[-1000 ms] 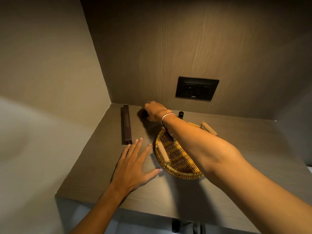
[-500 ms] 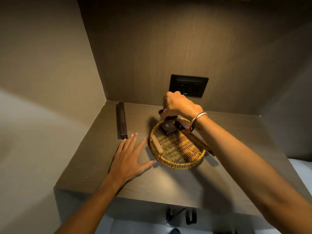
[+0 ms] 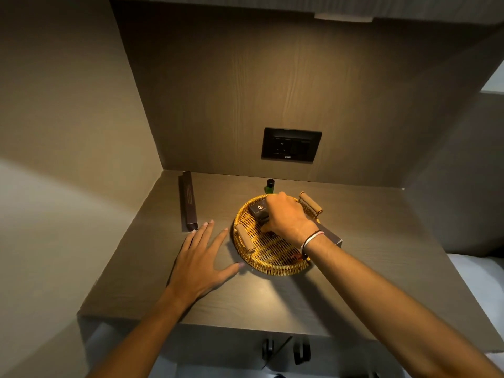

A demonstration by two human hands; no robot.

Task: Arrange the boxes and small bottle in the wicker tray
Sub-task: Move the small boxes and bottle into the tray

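Note:
A round wicker tray (image 3: 275, 264) with two wooden handles sits on the brown shelf. Inside it, at the back, lies a small dark box (image 3: 258, 209) with a pale logo. My right hand (image 3: 286, 218) is curled over the tray, fingers down on that box and on a second dark box beneath my palm. A long dark box (image 3: 331, 237) sticks out over the tray's right rim, under my wrist. A small green bottle (image 3: 270, 186) with a black cap stands behind the tray. A long thin dark box (image 3: 188, 204) lies at the left. My left hand (image 3: 201, 257) rests flat, fingers spread.
The shelf (image 3: 272, 298) is a niche with walls left, back and right. A black wall socket (image 3: 291, 144) sits above the bottle. The shelf's front edge is close to me, with dark hooks (image 3: 300, 350) below it.
My right hand brought a small dark box from the back left of the shelf into the tray and lowered it there. The bottle behind the tray came into sight. My left hand stayed flat.

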